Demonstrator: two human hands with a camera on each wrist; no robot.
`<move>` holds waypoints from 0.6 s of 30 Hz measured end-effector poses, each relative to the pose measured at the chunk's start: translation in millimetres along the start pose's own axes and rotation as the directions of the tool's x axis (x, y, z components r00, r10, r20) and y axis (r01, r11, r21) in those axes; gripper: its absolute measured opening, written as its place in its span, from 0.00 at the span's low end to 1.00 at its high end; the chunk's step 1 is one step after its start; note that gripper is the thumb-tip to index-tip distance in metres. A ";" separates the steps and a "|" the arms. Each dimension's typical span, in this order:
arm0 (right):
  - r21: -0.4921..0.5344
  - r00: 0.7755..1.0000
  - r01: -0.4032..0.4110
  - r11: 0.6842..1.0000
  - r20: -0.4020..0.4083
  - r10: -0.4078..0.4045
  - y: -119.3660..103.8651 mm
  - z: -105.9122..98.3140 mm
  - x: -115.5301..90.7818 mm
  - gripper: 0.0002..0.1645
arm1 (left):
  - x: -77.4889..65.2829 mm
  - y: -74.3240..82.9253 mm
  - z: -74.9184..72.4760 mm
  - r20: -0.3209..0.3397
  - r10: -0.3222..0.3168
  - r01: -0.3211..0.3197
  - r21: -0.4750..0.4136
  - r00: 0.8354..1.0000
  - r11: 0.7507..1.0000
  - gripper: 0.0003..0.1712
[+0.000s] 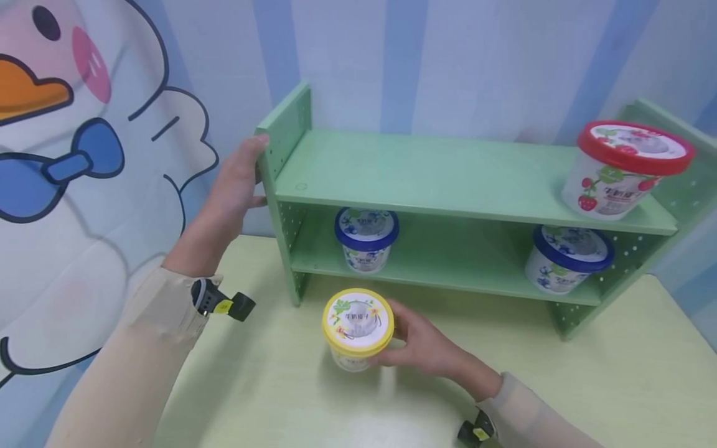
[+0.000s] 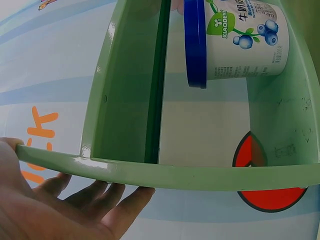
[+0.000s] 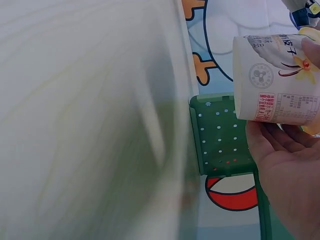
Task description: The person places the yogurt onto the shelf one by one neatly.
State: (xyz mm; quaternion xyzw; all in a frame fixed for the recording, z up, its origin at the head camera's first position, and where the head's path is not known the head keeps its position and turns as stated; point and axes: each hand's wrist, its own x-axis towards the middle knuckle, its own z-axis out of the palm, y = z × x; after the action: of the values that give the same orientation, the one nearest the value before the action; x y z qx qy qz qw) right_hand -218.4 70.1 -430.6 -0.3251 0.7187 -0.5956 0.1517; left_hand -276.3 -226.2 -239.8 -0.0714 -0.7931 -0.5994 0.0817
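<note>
My left hand grips the left side panel of a small green two-tier shelf. The left wrist view shows the fingers against the panel's outer face and the thumb at its edge. In front of the shelf, my right hand holds a paper cup with a yellow lid from its right side. The cup stands upright, low over the table. In the right wrist view the cup's printed side shows a vanilla flower, with the thumb and fingers around it.
A blue-lidded cup stands at the left of the lower tier and another blue-lidded cup at its right. On the top tier's right end sits a red-lidded cup. Behind the pale table rises a wall with a cartoon duck.
</note>
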 end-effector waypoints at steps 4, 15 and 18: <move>-0.003 1.000 0.014 1.000 -0.008 -0.014 -3.6 -0.7 1.2 0.54 | 0.1 -0.1 -0.6 0.002 -0.002 0.002 -0.001 1.000 1.000 0.40; 0.001 0.999 0.037 0.999 -0.036 -0.037 -14.7 -7.8 -1.2 0.55 | 0.7 -0.4 -0.2 0.000 -0.004 0.004 0.000 1.000 1.000 0.41; 0.008 0.997 0.061 0.998 -0.040 -0.061 -18.6 -8.4 -1.4 0.54 | 0.6 -0.4 -0.3 -0.003 -0.007 0.007 -0.005 1.000 1.000 0.41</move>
State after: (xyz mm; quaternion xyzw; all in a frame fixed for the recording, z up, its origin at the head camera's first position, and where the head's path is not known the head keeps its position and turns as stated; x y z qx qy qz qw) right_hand -217.1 75.9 -411.0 -0.3343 0.7087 -0.6095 0.1204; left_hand -277.0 -226.6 -240.0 -0.0681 -0.7916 -0.6018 0.0807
